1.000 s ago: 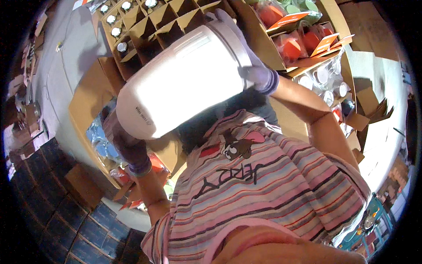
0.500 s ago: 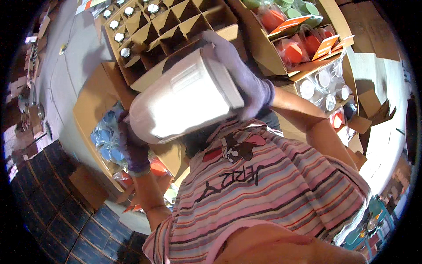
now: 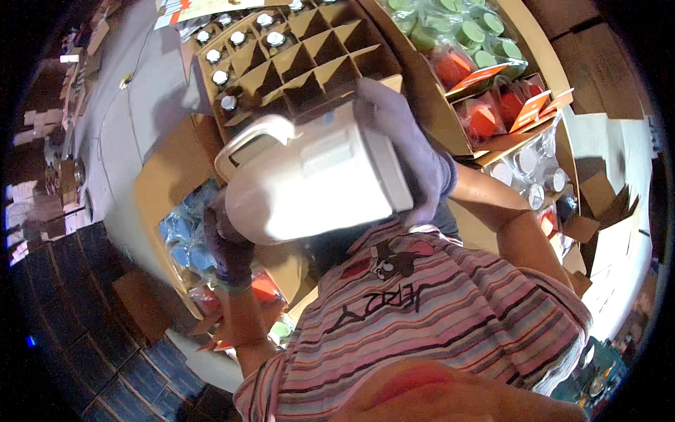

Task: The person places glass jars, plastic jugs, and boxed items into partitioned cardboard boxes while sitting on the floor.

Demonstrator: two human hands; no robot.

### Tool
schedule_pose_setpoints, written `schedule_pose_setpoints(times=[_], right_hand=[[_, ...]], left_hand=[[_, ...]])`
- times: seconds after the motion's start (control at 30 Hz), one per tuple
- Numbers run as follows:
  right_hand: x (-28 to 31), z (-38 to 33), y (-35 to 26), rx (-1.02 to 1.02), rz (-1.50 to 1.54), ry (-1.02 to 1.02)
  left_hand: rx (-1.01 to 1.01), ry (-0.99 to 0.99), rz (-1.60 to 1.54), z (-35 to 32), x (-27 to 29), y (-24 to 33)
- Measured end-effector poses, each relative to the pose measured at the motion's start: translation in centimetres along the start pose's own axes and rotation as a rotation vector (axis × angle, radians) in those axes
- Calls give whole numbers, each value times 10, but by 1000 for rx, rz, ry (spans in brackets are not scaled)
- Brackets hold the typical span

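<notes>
A large white pitcher [image 3: 316,183] lies tilted on its side between my hands in front of my striped shirt, its looped handle showing on the far side. My right hand [image 3: 408,151], in a purple-grey glove, spreads over its wide, rimmed end. My left hand [image 3: 228,243], gloved and in shadow, presses against the rounded narrower end; its fingers are partly hidden behind the pitcher. Just beyond the pitcher is a cardboard box with dividers [image 3: 320,49], with white-capped bottles [image 3: 238,38] in some of its cells.
At the right stands an open carton [image 3: 545,42] of bagged green-lidded [image 3: 472,32] and red-lidded containers [image 3: 482,121]. Bagged white-lidded containers [image 3: 526,160] are nearer. By my left hand, another carton [image 3: 163,160] holds blue bagged items [image 3: 190,228]. Dark stacked boxes [image 3: 70,295] stand at lower left.
The pitcher has been turned in my hands, so its handle now shows on the far side. My hands and the surroundings sit slightly lower and farther right in the picture.
</notes>
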State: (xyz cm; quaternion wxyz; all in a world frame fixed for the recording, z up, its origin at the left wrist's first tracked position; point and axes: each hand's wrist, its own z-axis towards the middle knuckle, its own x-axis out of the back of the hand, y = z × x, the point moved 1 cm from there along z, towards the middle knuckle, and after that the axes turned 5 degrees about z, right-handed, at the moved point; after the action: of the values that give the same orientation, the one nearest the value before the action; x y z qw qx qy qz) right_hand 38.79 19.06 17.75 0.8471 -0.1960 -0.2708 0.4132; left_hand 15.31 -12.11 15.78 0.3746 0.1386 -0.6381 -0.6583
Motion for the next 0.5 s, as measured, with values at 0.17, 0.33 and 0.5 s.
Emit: schedule_pose_setpoints(times=[0.17, 0.33, 0.5], right_hand=[[-22, -6, 16, -281, 400, 206], [-34, -45, 37, -671, 671, 387], [-8, -19, 23, -534, 740, 354]], left_hand=[[186, 147, -434, -4, 12, -21], [-76, 293, -102, 12, -32, 43], [140, 64, -527, 51, -40, 63]])
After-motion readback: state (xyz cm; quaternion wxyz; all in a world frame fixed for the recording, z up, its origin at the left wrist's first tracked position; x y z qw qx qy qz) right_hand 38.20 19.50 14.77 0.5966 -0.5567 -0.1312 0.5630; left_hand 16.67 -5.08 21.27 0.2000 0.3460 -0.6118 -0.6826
